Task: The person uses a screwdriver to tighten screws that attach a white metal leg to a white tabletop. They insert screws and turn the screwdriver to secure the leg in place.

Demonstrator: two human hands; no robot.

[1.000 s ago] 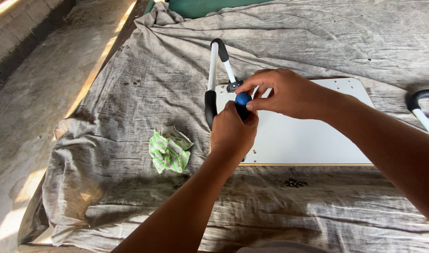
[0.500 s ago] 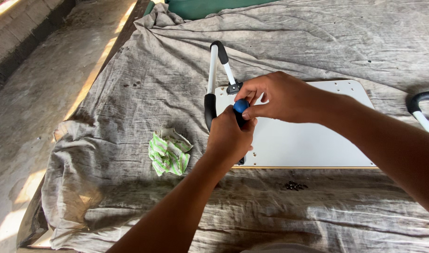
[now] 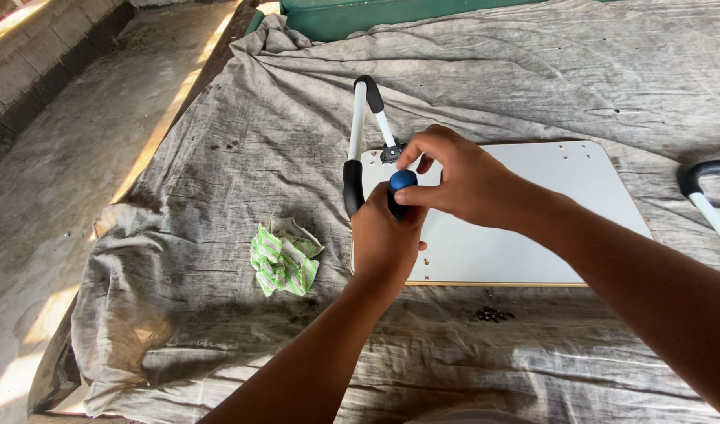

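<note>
Blue at its round cap, the screwdriver handle [image 3: 402,181] stood upright at the near left corner of the white board [image 3: 525,228], and both my hands were closed on it. My left hand [image 3: 385,239] came up from below and wrapped its fingers in a fist around the dark grip under the cap, so that most of the tool was hidden. My right hand [image 3: 454,179] reached in from the right and pinched the blue cap between thumb and curled fingers, with the knuckles turned up toward me. Just beside my left fist, a U-shaped metal leg [image 3: 360,141] with white tubes and black sleeves rose from a small bracket at the board's corner and leaned away over the cloth. That board lay flat on a wrinkled grey cloth [image 3: 218,157] covering the whole work surface. A crumpled green and white wrapper [image 3: 283,259] sat on the cloth to the left of my left wrist, near but apart. A small cluster of dark screws [image 3: 494,315] lay just off the board's near edge. At the far right edge, another white tube with a black sleeve [image 3: 709,196] showed, well apart from my hands.
</note>
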